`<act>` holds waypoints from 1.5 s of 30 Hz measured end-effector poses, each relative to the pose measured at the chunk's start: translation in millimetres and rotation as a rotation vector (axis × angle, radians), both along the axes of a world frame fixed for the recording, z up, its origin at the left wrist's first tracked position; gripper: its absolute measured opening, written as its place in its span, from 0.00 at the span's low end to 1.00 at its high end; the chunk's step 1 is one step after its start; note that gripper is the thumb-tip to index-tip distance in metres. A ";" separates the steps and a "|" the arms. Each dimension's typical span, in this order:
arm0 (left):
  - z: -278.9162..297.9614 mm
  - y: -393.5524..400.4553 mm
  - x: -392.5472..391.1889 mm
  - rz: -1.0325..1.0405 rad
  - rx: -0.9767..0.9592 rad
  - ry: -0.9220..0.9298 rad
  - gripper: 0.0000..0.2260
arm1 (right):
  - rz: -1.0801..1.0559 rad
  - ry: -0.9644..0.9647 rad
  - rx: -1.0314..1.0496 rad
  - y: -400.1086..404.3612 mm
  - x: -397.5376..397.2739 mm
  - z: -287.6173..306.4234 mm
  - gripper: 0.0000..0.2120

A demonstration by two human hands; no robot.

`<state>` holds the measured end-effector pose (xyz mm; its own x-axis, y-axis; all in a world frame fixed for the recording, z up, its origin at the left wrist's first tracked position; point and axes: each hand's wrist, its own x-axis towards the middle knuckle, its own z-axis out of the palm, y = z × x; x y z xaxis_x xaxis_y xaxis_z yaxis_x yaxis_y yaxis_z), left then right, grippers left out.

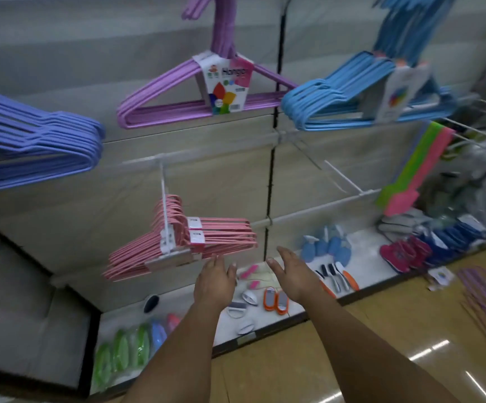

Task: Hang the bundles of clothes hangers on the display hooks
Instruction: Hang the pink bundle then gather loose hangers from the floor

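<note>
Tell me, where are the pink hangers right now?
In the head view, the pink hangers hang from a white hook on the lower rail, left of centre, below the purple bundle and just above the left hand.

Both arms outstretched, left grip (217,279) and right grip (292,274) empty, fingers spread.

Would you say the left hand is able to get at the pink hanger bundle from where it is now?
Probably yes. The left hand is open and empty, its fingertips just below the lower bars of the pink hanger bundle, with nothing visible between them.
</note>
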<state>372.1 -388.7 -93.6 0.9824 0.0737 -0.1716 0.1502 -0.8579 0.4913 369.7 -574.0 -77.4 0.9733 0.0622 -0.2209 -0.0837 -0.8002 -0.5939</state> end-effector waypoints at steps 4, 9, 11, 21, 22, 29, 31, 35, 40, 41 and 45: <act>6.5 -35.4 -7.3 -0.147 -0.019 0.018 0.24 | -0.158 0.006 -0.005 -32.3 -39.2 2.5 0.29; 6.2 -94.5 -16.1 -0.337 -0.028 0.076 0.26 | -0.348 0.011 0.011 -81.3 -81.6 6.1 0.28; 6.7 -121.3 -19.9 -0.408 -0.032 0.083 0.26 | -0.421 0.009 0.020 -102.4 -97.8 8.3 0.28; 19.6 -284.0 -52.9 -0.724 -0.017 0.045 0.23 | -0.706 0.051 -0.056 -231.5 -177.3 18.5 0.30; 20.1 -302.4 -58.7 -0.761 -0.011 0.041 0.23 | -0.730 0.054 -0.061 -246.9 -186.5 18.3 0.30; 25.8 -434.5 -105.7 -0.977 0.021 0.037 0.26 | -0.905 0.040 -0.044 -360.4 -253.7 20.3 0.30; 26.2 -468.1 -117.2 -1.019 0.014 0.017 0.24 | -0.947 0.043 -0.040 -389.1 -271.2 20.2 0.30; 27.7 -528.8 -144.9 -1.076 0.023 0.017 0.26 | -1.021 0.050 -0.028 -437.1 -306.7 18.1 0.30; 20.7 -596.2 -176.6 -1.181 0.011 0.004 0.25 | -1.125 0.082 -0.021 -483.4 -350.6 11.2 0.30; 19.2 -608.6 -183.1 -1.199 0.017 0.007 0.25 | -1.143 0.081 -0.018 -492.1 -358.0 9.9 0.29; 10.3 -650.7 -200.2 -1.254 0.026 0.009 0.25 | -1.200 0.079 -0.006 -520.5 -375.8 4.4 0.30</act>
